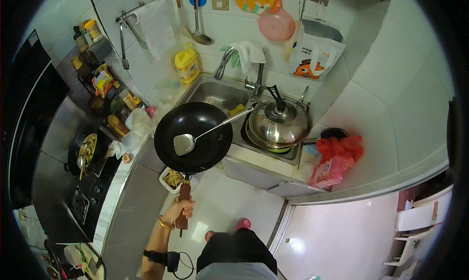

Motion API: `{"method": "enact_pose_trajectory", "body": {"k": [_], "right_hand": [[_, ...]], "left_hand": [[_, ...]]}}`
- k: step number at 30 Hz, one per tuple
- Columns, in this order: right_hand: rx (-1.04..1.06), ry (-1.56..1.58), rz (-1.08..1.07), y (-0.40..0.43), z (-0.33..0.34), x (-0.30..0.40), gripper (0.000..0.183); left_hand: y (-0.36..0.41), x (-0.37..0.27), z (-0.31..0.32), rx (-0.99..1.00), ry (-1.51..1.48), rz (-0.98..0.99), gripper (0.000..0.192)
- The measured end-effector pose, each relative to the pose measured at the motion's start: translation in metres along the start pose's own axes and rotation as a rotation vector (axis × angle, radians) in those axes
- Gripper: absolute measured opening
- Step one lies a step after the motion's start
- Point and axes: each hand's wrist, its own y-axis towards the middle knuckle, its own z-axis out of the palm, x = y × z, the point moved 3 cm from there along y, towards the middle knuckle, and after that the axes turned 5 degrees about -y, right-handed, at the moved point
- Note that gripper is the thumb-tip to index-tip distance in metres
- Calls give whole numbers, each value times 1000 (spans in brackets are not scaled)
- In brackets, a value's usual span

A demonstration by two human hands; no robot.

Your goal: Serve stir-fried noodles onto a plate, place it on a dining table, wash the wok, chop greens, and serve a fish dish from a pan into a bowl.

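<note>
My left hand (179,211) is closed around the brown handle of a black wok (168,122), which I hold up near the sink's front left edge. A metal spatula (184,144) lies in the wok, its handle sticking out over the rim towards the right. My right hand is out of view. The stainless steel sink (227,87) is partly hidden behind the wok; a yellow sponge (236,110) shows in it. To the right, a lidded steel pot (256,131) rests over the sink's other basin. Below the wok's rim, a white container (163,177) holds food.
On the left, a second wok (75,144) with food and utensils stands on the black gas stove (89,203). A yellow detergent bottle (187,64) stands behind the sink, near the faucet (260,74). A red bag (340,148) and pink bottle (329,173) are at the counter's right end.
</note>
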Motion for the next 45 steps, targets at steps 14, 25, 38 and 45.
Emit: {"method": "enact_pose_trajectory", "body": {"k": [14, 25, 38, 45], "right_hand": [[-613, 287, -505, 51, -389, 241, 45], [-1446, -128, -808, -33, -918, 756, 43], [-1094, 272, -1075, -62, -892, 718, 25], [-996, 320, -801, -51, -903, 763, 26]], "left_hand": [[185, -135, -52, 88, 101, -254, 22], [244, -252, -90, 66, 412, -359, 15], [275, -371, -44, 89, 396, -331, 19], [309, -389, -46, -176, 362, -323, 19]]}}
